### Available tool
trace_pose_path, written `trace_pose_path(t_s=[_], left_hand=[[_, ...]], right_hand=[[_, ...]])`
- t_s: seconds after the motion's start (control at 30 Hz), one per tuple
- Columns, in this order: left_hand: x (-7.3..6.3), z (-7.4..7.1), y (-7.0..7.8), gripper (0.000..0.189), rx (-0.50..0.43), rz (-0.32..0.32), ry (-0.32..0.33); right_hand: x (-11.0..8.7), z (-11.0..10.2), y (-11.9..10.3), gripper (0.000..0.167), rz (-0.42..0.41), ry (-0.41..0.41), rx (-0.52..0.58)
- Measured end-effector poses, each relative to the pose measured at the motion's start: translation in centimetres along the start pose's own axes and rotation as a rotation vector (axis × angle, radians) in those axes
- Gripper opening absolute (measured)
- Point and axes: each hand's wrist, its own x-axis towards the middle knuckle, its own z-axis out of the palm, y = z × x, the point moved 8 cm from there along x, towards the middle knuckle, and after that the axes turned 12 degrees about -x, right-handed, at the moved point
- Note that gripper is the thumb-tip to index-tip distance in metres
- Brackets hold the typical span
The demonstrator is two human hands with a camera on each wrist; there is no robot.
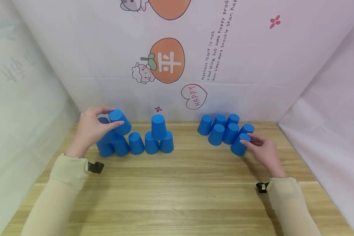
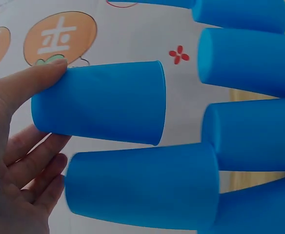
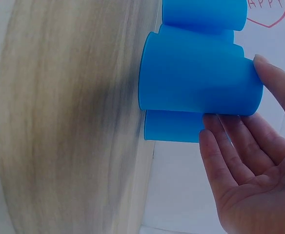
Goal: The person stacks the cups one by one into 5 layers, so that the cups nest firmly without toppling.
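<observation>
My left hand (image 1: 89,127) pinches an upside-down blue cup (image 1: 120,122) between thumb and fingers, at second-tier height above the left row. Just beside it, another blue cup (image 2: 142,187) sits on the bottom row, close to my lower fingers in the left wrist view. Farther along that row stand a single cup (image 1: 136,144) and a pair topped by one cup (image 1: 158,126). On the right, my right hand (image 1: 266,152) holds a blue cup (image 1: 238,146) near its narrow top by thumb and fingers; whether its rim touches the table cannot be told.
Several upside-down blue cups (image 1: 216,135) stand in a close group left of my right hand. The wooden table (image 1: 177,190) meets a printed white backdrop (image 1: 239,82) behind the cups. White cloth walls (image 1: 333,108) rise at both sides.
</observation>
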Motion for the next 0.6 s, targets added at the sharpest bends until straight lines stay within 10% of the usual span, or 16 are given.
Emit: trace_pose_path(t_s=[0.6], left_hand=[[0.0, 1.9, -1.4, 0.066, 0.085, 0.052, -0.078]], right_hand=[[0.0, -0.1, -0.2, 0.082, -0.019, 0.007, -0.019]])
